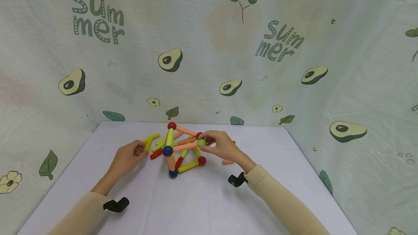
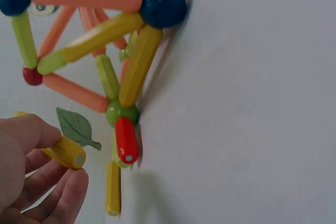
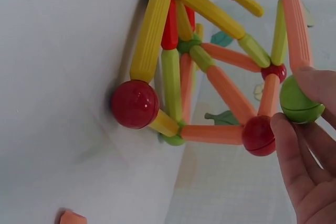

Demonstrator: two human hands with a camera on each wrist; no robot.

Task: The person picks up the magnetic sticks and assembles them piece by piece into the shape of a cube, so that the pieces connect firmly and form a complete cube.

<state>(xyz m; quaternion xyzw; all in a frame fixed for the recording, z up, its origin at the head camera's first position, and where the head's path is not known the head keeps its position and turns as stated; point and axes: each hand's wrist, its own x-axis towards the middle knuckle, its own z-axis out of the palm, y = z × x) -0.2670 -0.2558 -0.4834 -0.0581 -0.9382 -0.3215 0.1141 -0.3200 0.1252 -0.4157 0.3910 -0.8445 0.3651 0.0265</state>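
A frame of magnetic rods and balls stands on the table, with blue balls (image 1: 167, 151), red balls (image 3: 135, 104) and salmon, yellow and lime rods. My right hand (image 1: 222, 146) pinches a green ball (image 3: 302, 99) between thumb and fingers, at the end of a salmon rod (image 3: 298, 30) on the frame's upper right. Left of the frame, my left hand (image 1: 130, 157) holds a yellow rod (image 2: 65, 151) between thumb and fingers. The rod's silver-tipped end points toward the frame, apart from it. Parts of the fingers are hidden in the head view.
A loose salmon rod (image 1: 227, 162) lies right of the frame, partly behind my right hand. Lime rods and a red rod (image 1: 156, 154) are by the frame's left side. A printed cloth (image 1: 202, 82) hangs behind the white table (image 1: 202, 206).
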